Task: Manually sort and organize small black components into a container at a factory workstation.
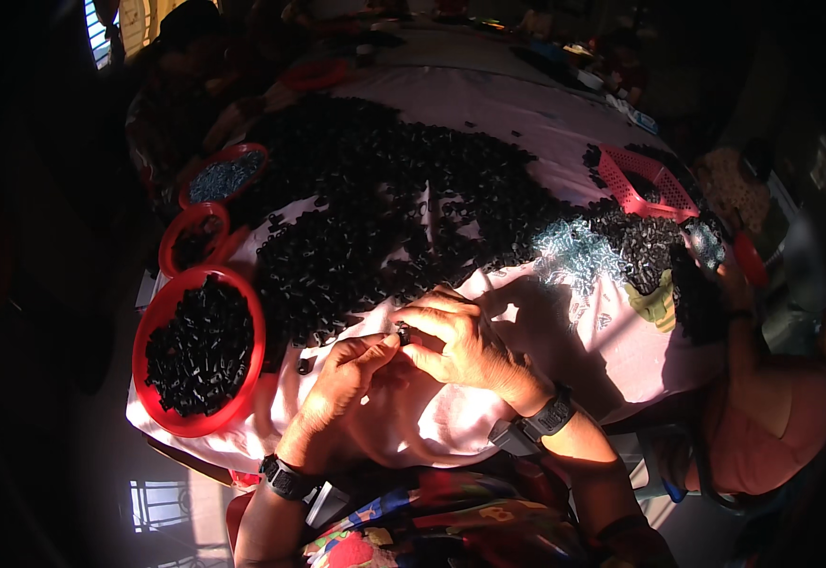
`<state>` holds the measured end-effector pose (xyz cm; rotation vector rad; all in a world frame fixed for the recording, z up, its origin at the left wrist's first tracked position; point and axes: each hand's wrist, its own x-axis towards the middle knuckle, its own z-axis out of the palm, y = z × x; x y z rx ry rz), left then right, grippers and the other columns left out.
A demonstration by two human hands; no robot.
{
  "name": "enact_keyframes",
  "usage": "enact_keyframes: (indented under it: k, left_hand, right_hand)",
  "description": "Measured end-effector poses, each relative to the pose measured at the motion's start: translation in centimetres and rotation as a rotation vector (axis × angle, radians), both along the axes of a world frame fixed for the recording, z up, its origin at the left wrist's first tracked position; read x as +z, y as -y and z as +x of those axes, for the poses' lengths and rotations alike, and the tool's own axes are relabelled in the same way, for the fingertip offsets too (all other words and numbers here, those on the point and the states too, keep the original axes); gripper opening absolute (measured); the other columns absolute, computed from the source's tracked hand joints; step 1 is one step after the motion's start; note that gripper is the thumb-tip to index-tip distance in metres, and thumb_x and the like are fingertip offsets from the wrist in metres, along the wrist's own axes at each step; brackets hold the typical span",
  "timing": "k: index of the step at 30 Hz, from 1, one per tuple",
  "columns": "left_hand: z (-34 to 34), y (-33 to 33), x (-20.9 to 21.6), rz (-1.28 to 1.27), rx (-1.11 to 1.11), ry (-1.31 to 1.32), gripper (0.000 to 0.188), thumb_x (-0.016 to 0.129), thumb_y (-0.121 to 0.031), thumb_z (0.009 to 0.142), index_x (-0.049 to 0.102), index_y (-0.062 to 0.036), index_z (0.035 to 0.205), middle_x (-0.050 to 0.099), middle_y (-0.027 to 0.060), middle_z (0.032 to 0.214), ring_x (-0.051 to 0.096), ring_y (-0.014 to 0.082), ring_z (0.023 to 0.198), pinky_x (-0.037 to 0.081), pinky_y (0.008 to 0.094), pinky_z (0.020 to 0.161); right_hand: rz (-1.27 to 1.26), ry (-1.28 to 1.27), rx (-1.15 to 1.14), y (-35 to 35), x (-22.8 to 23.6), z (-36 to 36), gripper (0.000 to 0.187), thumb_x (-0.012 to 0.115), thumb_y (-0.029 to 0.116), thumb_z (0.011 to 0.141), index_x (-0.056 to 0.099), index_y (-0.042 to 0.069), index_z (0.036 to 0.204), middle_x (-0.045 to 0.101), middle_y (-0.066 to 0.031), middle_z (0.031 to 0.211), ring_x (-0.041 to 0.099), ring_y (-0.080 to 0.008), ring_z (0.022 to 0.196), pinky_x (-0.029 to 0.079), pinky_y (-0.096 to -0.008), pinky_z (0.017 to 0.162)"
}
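At the near edge of a cloth-covered table (pixel 451 435), my left hand (pixel 349 371) and my right hand (pixel 458 343) meet, fingertips pinched together on a small black part (pixel 403 333). Its exact kind is too small to make out, and the fingers cover most of it. Just beyond my hands spreads a wide heap of similar small black parts (pixel 385 204). A few loose ones lie close to my left hand. To the left stands a red basin (pixel 256 364) filled with black parts.
Smaller red bowls stand farther up the left side, one holding bluish pieces (pixel 226 176). On the right are clear bluish pieces (pixel 576 254), a pink perforated basket (pixel 632 194) and a yellowish glove (pixel 656 305). A co-worker's arm (pixel 739 312) reaches in at the right; another person sits at the far left.
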<state>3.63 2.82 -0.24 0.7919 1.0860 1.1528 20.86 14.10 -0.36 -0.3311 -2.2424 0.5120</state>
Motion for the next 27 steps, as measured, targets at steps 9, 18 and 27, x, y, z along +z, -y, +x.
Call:
enact_keyframes:
  k: [9,18,27]
  left_hand:
    - [0.6,0.0,-0.5,0.031,0.05,0.042,0.031,0.06,-0.029,0.102,0.072,-0.0016,0.11,0.073,0.0061,0.099,0.068,0.014,0.086,0.053,0.0291,0.08]
    - [0.1,0.2,-0.5,0.09,0.062,-0.064,0.034,0.06,-0.035,0.103,0.071,-0.0027,0.11,0.073,0.0052,0.1,0.068,0.0134,0.09,0.054,0.0292,0.078]
    - [-8.2,1.1,0.0,0.276,0.801,0.415,0.042,0.053,-0.047,0.103,0.064,-0.0071,0.112,0.072,0.0048,0.091,0.066,0.0151,0.075,0.048,0.026,0.06]
  right_hand:
    - [0.082,-0.033,0.02,0.0,-0.4,0.0,0.027,0.075,0.005,0.075,0.069,0.002,0.101,0.07,-0.0126,0.093,0.065,-0.0317,0.084,0.055,-0.0405,0.075]
    - [0.027,-0.006,0.09,0.0,0.2,-0.4,0.042,0.079,0.004,0.074,0.067,0.003,0.114,0.071,-0.014,0.109,0.069,-0.0319,0.096,0.057,-0.0393,0.085]
    - [-0.504,-0.016,-0.055,-0.7,-0.2,1.0,0.034,0.074,0.012,0.091,0.068,0.005,0.124,0.074,-0.0091,0.092,0.068,-0.013,0.076,0.056,-0.0285,0.07]
